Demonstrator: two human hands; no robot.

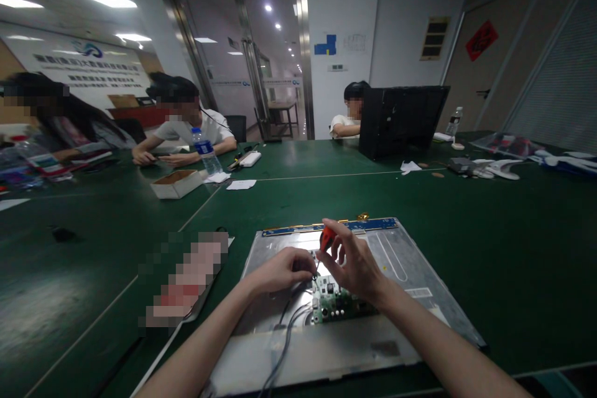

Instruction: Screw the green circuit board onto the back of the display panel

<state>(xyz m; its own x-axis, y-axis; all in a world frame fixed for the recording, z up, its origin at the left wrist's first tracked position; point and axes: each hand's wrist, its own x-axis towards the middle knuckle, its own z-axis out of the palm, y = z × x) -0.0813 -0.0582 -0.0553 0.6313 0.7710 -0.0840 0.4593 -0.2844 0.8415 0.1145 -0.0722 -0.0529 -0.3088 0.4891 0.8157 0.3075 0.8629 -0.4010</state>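
Observation:
A screwdriver (327,237) with a red handle is held upright in my right hand (358,261), between the thumb and fingers. Its thin shaft points down at the upper left corner of a green circuit board (330,308). Right beside the tip, my left hand (285,270) is closed in a pinch; what its fingertips hold, if anything, is hidden. The board lies on the silver metal back of a flat display panel (420,273). Dark cables (291,339) run from the board's left side toward me. Along the panel's far edge is a narrow blue circuit strip (377,224).
Left of the panel lies a partly blurred flat object (191,280) with a white cable. Farther off are an open small box (176,185), a water bottle (205,152) and a black monitor (403,118). Several people sit around the green table (527,261). Tools and bags lie at the right.

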